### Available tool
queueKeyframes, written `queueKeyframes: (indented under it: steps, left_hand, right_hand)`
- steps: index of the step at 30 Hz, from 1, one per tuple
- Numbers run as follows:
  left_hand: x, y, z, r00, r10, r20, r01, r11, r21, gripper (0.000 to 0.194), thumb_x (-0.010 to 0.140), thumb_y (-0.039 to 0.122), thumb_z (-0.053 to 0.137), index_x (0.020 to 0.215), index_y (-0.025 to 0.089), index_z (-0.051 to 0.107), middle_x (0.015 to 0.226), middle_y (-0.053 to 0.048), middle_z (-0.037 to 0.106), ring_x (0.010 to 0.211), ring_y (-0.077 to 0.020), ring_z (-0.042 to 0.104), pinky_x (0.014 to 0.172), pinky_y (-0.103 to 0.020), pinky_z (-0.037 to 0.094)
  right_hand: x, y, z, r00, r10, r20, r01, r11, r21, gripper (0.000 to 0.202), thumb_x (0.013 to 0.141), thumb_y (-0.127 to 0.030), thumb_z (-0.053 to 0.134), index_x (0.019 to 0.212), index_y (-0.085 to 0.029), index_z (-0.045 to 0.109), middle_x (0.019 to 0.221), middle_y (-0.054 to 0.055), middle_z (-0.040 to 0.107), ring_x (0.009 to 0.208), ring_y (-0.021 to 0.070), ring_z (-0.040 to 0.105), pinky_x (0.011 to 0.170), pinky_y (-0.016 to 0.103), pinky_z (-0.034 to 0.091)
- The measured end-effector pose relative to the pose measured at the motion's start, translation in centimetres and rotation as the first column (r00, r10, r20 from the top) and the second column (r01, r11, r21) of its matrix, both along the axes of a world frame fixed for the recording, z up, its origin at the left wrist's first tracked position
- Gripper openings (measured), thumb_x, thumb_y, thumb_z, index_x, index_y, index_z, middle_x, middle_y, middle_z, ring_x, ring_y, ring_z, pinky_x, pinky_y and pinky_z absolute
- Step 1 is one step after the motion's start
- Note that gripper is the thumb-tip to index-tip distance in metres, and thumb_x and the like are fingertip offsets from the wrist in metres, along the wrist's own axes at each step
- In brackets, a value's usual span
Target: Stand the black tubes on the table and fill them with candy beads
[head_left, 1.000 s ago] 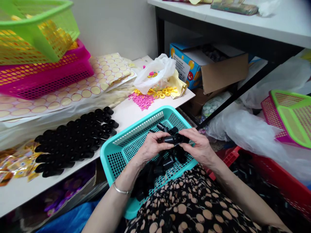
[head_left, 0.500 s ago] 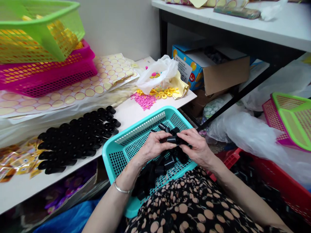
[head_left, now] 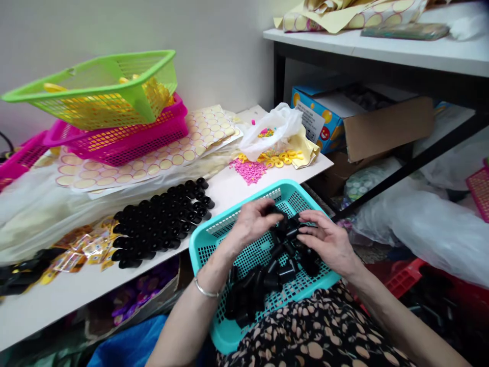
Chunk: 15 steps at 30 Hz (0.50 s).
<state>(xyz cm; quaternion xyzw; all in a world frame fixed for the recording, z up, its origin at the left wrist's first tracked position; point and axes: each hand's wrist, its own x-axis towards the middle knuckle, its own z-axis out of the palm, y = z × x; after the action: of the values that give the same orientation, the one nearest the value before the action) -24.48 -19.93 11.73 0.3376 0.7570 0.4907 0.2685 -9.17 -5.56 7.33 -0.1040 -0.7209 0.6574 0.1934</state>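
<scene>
A turquoise basket (head_left: 202, 239) rests against the patterned clothing, with loose black cylindrical pieces (head_left: 271, 280) inside. Over its far part, my left hand (head_left: 254, 221) is closed on a black piece (head_left: 275, 210) between thumb and fingers. Just to the right, my right hand (head_left: 324, 239) has its fingers apart at the black pieces, its fingertips touching some of them. On the white table to the left stand rows of black pieces (head_left: 160, 219), packed close together.
Green basket (head_left: 114, 99) with yellow items sits on a pink basket (head_left: 148, 142). Pink bits (head_left: 250, 171), yellow rings (head_left: 278, 160) and a white bag (head_left: 273, 125) lie behind the turquoise basket. An open carton (head_left: 385, 127) stands under a raised table (head_left: 362, 51).
The view has shifted left, so things appear farther right. My hands have moved apart; the black piece that was between them is now out of clear sight, and my right fingers have spread.
</scene>
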Motion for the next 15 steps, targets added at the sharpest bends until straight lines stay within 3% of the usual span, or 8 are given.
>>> queueKeyframes:
  steps: [3,5,7,9,11,15]
  left_hand:
    - [-5.5,-0.9,0.4,0.921,0.264,-0.288,-0.312,0.941,-0.134,0.02,0.069,0.028,0.06,0.084,0.015,0.066,0.074,-0.002,0.063,0.07,-0.0155,0.056,0.064,-0.027,0.042]
    - [-9.2,-1.5,0.3,0.819,0.296,-0.491,-0.465,0.844,-0.266,0.019,0.068,0.028,0.058,0.081,0.016,0.067,0.073,-0.004,0.063,0.074,-0.0195,0.057,0.065,-0.029,0.041]
    - [-12.0,-2.0,-0.1,0.726,0.25,-0.641,-0.575,0.731,-0.366,0.021,0.068,0.026,0.056,0.082,0.016,0.066,0.075,-0.008,0.063,0.081,-0.0243,0.057,0.067,-0.032,0.041]
    - [-13.8,-2.3,-0.8,0.693,0.144,-0.707,-0.601,0.656,-0.456,0.022,0.069,0.025,0.054,0.085,0.016,0.066,0.081,-0.011,0.063,0.085,-0.0276,0.057,0.07,-0.034,0.04]
    - [-14.7,-2.5,-1.6,0.687,0.023,-0.727,-0.583,0.615,-0.531,0.023,0.07,0.023,0.052,0.087,0.015,0.065,0.085,-0.013,0.063,0.089,-0.0293,0.055,0.072,-0.035,0.04]
    - [-15.1,-2.7,-2.5,0.684,-0.091,-0.724,-0.548,0.591,-0.592,0.022,0.069,0.017,0.049,0.085,0.014,0.065,0.089,-0.016,0.062,0.094,-0.0317,0.052,0.074,-0.037,0.039]
  right_hand:
    - [0.1,0.8,-0.7,0.996,-0.087,0.019,0.086,0.995,0.056,0.017,0.079,-0.022,0.062,0.095,-0.022,0.061,0.108,0.006,0.053,0.096,0.018,0.057,0.08,0.032,0.056]
    - [0.3,1.4,-1.4,0.995,-0.094,0.038,0.087,0.984,0.158,0.013,0.081,-0.02,0.058,0.094,-0.022,0.06,0.105,0.006,0.055,0.094,0.0187,0.057,0.078,0.032,0.055]
    - [0.5,1.8,-1.9,0.996,-0.073,0.055,0.052,0.947,0.317,0.015,0.082,-0.016,0.052,0.095,-0.021,0.059,0.103,0.007,0.057,0.094,0.02,0.058,0.078,0.035,0.054]
    - [0.5,1.9,-2.1,0.997,-0.026,0.073,-0.016,0.857,0.515,0.02,0.082,-0.011,0.048,0.097,-0.02,0.059,0.106,0.008,0.058,0.097,0.0224,0.056,0.083,0.04,0.051]
    - [0.2,1.8,-1.9,0.994,0.023,0.107,-0.09,0.73,0.678,0.022,0.081,-0.008,0.047,0.097,-0.018,0.059,0.109,0.01,0.059,0.102,0.025,0.053,0.087,0.043,0.048]
    - [-1.3,1.0,-0.7,0.967,0.112,0.229,-0.254,0.508,0.823,0.027,0.078,-0.003,0.045,0.096,-0.018,0.059,0.107,0.011,0.059,0.102,0.0256,0.047,0.082,0.039,0.046]
